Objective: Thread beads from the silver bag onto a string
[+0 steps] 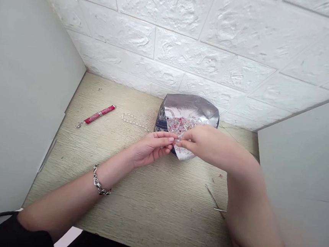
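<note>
- The wooden table (157, 207) ends at a white brick-patterned wall (181, 59) behind, with a left panel (23, 88) and a right panel (305, 159) closing its sides.
- Bare surface lies between the forearms and left of the left one; the right forearm runs near the right panel.
- The foil-lined bag (190, 104) sits at the back, right of centre, near the wall; its wide mouth faces the person, its longer axis running roughly left to right.
- Its lining is shiny silver, its outside dark blue with a patterned left side; small pink, red and clear beads (178, 124) fill the opening.
- The left hand (152, 149) and right hand (204, 142) meet, or nearly so, at the bag's front, thumbs and forefingers drawn close; whether either clamps on anything is too small to tell.
- A pale beaded strand (134, 123) loops left of the bag.
- Farther left, a red pen-shaped item (99, 114) lies diagonally, its metal clasp towards the person.
- A slim metal tool (215, 197) lies partly behind the right forearm.
</note>
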Demonstrator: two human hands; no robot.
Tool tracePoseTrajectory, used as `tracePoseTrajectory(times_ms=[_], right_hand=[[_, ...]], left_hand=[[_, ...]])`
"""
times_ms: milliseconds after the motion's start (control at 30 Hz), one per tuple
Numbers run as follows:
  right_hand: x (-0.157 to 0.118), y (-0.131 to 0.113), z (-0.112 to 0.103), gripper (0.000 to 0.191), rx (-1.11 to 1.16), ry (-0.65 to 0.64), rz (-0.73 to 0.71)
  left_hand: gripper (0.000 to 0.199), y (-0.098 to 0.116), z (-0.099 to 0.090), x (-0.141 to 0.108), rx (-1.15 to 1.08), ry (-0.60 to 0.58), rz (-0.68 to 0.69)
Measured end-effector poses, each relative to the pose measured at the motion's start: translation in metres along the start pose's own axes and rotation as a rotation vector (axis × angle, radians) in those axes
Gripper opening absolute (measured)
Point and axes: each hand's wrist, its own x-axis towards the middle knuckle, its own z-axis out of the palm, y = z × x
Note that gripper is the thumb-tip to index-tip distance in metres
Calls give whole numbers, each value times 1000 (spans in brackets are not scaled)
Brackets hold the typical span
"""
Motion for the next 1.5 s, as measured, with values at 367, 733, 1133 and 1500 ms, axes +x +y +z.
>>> tracePoseTrajectory(times_ms=[367, 733, 1133, 1500], right_hand=[[8, 0, -4, 35, 735, 295, -221], [-1, -1, 1, 16, -39, 217, -40], [-2, -7, -7, 16, 390, 623, -110], [8, -1, -7, 17, 1066, 422, -166]], left_hand=[[14, -1, -1, 0, -4, 11, -3], [14, 0, -2, 1, -22, 4, 16], [13, 2, 1, -1, 28, 17, 30], [9, 12, -8, 4, 1141, 75, 558]])
